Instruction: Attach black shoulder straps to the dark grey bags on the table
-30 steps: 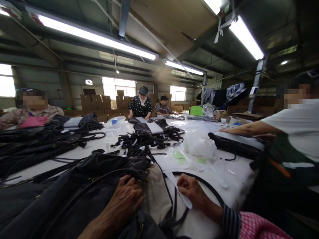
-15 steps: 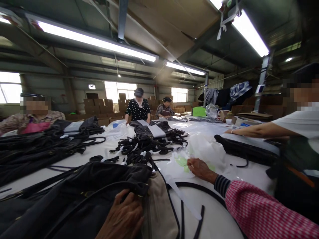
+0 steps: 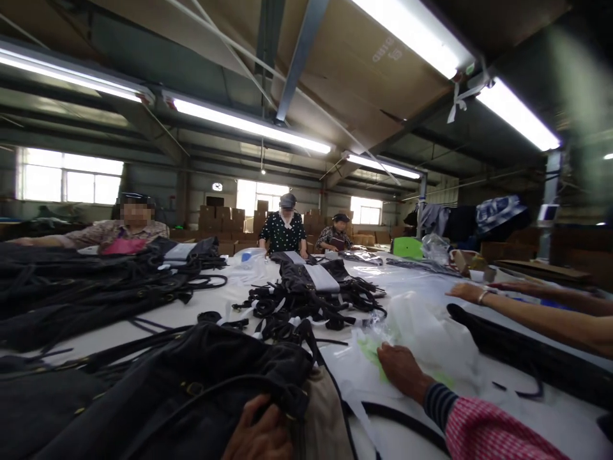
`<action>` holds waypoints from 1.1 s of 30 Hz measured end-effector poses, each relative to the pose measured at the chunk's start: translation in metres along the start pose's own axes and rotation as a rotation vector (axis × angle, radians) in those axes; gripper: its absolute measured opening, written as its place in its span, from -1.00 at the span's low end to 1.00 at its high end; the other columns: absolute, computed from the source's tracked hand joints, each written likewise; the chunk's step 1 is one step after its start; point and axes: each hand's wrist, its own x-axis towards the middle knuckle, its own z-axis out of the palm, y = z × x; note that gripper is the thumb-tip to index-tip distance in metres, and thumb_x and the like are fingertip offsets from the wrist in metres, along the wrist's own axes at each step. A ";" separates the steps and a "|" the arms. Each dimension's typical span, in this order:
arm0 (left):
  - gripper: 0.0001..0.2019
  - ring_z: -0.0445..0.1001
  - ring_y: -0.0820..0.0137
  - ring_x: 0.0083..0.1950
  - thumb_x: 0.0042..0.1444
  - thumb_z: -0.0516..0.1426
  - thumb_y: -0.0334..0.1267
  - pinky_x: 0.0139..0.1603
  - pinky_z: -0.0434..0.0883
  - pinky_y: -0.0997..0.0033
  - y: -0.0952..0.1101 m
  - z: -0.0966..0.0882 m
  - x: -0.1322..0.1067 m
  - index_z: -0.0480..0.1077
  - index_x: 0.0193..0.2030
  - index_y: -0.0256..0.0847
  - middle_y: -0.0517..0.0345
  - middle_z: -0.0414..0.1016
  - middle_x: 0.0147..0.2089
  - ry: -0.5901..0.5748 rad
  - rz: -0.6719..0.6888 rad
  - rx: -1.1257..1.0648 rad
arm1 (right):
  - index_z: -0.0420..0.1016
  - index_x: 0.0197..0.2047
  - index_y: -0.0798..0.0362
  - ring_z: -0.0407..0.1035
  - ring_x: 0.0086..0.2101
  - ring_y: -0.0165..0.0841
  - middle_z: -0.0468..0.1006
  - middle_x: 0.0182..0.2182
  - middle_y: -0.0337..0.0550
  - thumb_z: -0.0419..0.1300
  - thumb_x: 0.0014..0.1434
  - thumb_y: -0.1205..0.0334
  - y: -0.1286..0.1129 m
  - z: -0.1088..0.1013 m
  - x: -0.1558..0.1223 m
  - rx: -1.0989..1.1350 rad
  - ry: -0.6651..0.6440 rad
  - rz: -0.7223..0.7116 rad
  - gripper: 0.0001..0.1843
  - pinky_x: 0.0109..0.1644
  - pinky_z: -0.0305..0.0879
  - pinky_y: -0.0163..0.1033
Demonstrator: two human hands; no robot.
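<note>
My left hand (image 3: 261, 431) is at the bottom centre, its fingers curled into the edge of a dark canvas piece (image 3: 158, 396) with long straps and brass-coloured fittings. A beige panel (image 3: 325, 415) shows beside that hand, under the dark cloth. Farther right, my right hand (image 3: 402, 370), at the end of a striped cuff and a red checked sleeve, is closed at the near edge of a thin clear plastic bag (image 3: 431, 326). Green patches show on or through the plastic by its fingers. The fingertips of both hands are partly hidden.
Stacked dark pieces with tangled straps and pale bands (image 3: 323, 279) lie mid-table; another dark pile (image 3: 119, 281) is at left. A co-worker's arms (image 3: 522, 306) reach in from the right above a long black bundle (image 3: 502, 345). Other people stand beyond the white table.
My view has swung left and up, so everything sits farther right. Both my hands keep their holds. The co-worker's arms on the right now reach farther over the table, with two arms showing.
</note>
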 end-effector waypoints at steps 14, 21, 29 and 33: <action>-0.81 0.44 0.31 -0.08 0.17 0.23 -0.19 0.28 0.10 0.15 0.015 -0.016 0.004 0.38 -0.43 -0.13 0.29 0.54 -0.37 0.005 -0.068 -0.025 | 0.56 -0.01 0.08 0.47 0.09 -0.11 0.62 0.02 0.13 0.04 0.23 0.45 0.020 0.031 -0.008 0.041 0.256 0.028 -0.65 0.12 0.34 -0.12; -0.81 0.45 0.33 -0.02 0.24 0.20 -0.20 0.33 0.04 0.10 0.031 -0.043 0.013 0.35 -0.39 -0.16 0.28 0.54 -0.31 -0.138 -0.122 -0.104 | 0.44 -0.37 0.00 0.54 -0.26 -0.23 0.61 -0.32 -0.07 -0.05 0.36 0.24 0.008 -0.001 -0.016 0.198 0.252 0.047 -0.68 -0.17 0.32 -0.21; -0.77 0.42 0.36 -0.03 0.30 0.16 -0.24 0.30 0.07 0.12 0.038 -0.059 0.021 0.33 -0.40 -0.18 0.28 0.50 -0.32 -0.243 -0.162 -0.116 | 0.42 -0.34 0.00 0.54 -0.46 -0.23 0.56 -0.53 -0.18 0.08 0.15 0.10 0.016 -0.031 -0.018 0.797 0.215 0.326 -0.81 -0.37 0.36 -0.22; -0.77 0.43 0.35 -0.04 0.29 0.16 -0.26 0.31 0.03 0.12 0.038 -0.058 0.022 0.35 -0.42 -0.19 0.27 0.51 -0.33 -0.241 -0.154 -0.107 | 0.49 -0.17 0.10 0.61 -0.32 -0.16 0.65 -0.31 -0.03 0.19 -0.02 0.14 0.012 -0.044 -0.022 1.132 0.179 0.492 -0.66 -0.49 0.37 -0.26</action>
